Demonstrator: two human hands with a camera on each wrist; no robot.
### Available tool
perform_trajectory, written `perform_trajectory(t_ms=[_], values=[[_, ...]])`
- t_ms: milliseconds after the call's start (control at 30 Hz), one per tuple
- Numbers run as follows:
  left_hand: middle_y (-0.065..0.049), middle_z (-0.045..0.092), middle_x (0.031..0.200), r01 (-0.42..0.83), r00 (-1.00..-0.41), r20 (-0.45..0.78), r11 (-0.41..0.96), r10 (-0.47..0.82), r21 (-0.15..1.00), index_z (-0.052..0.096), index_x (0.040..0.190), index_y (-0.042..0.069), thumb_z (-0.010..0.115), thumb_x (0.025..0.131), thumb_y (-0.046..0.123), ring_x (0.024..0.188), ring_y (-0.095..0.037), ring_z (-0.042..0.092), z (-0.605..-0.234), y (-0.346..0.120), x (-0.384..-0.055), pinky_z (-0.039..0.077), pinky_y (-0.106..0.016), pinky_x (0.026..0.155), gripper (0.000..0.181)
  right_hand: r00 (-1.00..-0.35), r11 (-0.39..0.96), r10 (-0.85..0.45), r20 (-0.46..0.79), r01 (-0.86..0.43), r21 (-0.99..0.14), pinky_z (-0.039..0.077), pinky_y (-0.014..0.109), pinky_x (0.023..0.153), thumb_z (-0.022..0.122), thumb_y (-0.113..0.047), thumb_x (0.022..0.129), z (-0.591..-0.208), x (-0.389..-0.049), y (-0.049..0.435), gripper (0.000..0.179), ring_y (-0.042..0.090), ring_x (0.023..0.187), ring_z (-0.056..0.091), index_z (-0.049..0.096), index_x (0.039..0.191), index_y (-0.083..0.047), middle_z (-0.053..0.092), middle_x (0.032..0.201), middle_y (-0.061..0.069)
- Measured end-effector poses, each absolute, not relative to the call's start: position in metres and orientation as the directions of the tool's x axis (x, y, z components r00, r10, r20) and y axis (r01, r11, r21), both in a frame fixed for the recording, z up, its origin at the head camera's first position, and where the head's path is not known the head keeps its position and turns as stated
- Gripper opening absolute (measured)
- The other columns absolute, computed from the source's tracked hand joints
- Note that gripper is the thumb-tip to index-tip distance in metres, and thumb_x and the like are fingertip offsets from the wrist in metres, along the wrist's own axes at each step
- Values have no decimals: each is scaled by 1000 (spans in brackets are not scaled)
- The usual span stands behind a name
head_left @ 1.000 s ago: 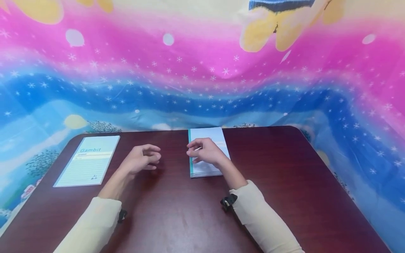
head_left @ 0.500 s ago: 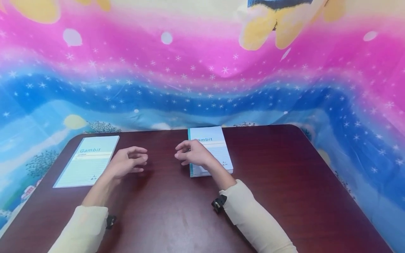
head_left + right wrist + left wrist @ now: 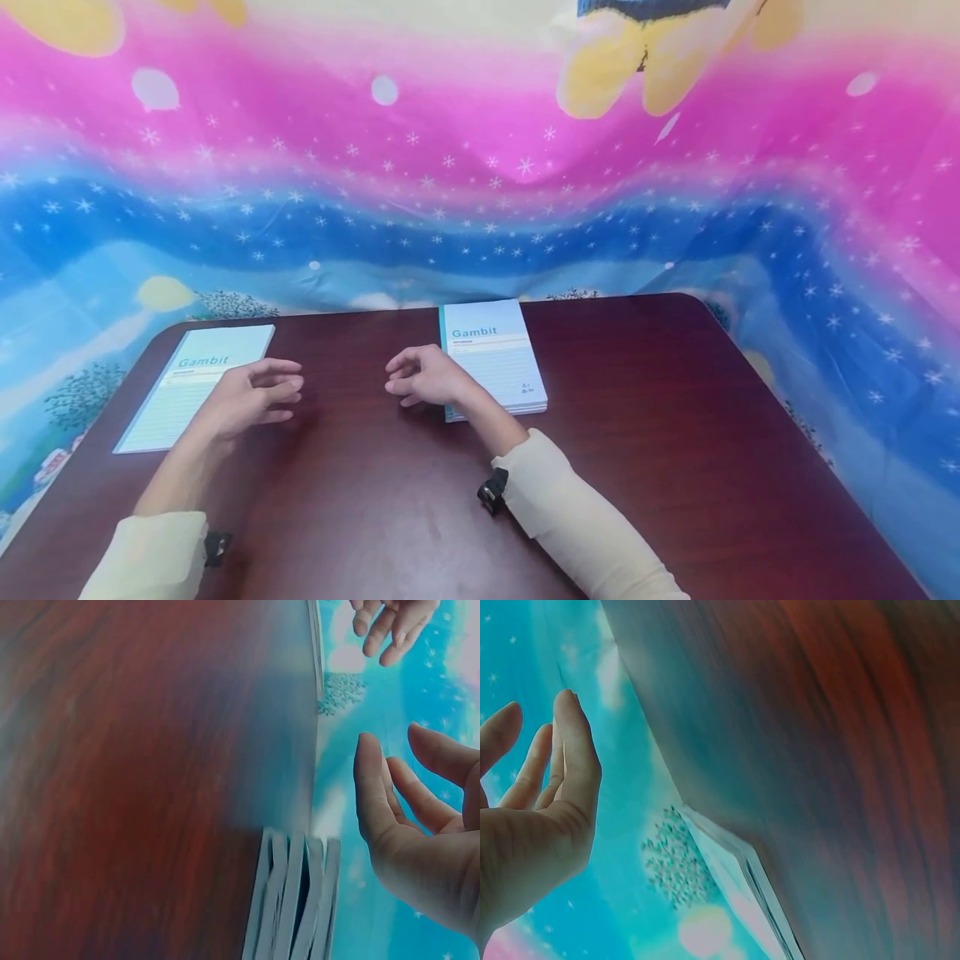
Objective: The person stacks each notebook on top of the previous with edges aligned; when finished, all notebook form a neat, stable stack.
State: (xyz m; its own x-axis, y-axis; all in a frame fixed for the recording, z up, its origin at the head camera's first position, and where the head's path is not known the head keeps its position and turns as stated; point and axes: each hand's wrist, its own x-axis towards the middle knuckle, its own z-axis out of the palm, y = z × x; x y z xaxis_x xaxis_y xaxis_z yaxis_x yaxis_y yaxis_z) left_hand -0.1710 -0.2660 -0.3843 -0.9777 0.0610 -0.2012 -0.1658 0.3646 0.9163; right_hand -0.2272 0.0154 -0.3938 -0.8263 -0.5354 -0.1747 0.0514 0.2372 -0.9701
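Note:
My left hand (image 3: pixel 243 398) hovers above the table, its loosely bent fingers holding nothing. In the head view it covers the lower right part of a notebook marked "Gambit" (image 3: pixel 187 343) at the table's left. A stack of several similar notebooks (image 3: pixel 495 367) lies at the back middle, its teal spine to the left. My right hand (image 3: pixel 427 377) is raised by the stack's lower left corner, fingers relaxed and without contact. The right wrist view shows the stack's page edges (image 3: pixel 289 900) below the right hand, apart from it.
A dark red-brown wooden table (image 3: pixel 637 467) spans the view. Behind and around it hangs a pink and blue cloth (image 3: pixel 480 167) with snowflake prints. Black straps with small devices (image 3: pixel 492 492) sit at both wrists over pale sleeves (image 3: pixel 592 517).
Both hands have moved left, the left one over the left notebook. The right hand has drawn off the stack, uncovering its "Gambit" cover. The notebooks have stayed in place on the table.

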Motion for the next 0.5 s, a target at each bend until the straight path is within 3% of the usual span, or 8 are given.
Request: perform_trajectory(t_ms=[267,500], values=[[-20,62,128,-176,-978,-205,401,28,899,40,146,-10,63,102,16,97,-11,70,-386,-294,-162,60,-34,82,56,-820,235,-540,-189,69,-970,61,39,79,70,1,94,-395,-222,-7,33,36,100,70,63,124,8,67,101,8],[1,66,114,-194,-977,-213,401,3,895,39,147,-10,64,102,21,93,-5,69,-389,-317,-158,61,-33,81,60,-811,241,-545,-210,88,-966,62,38,76,72,-2,93,-397,-219,-22,33,34,94,71,63,124,8,66,97,6]])
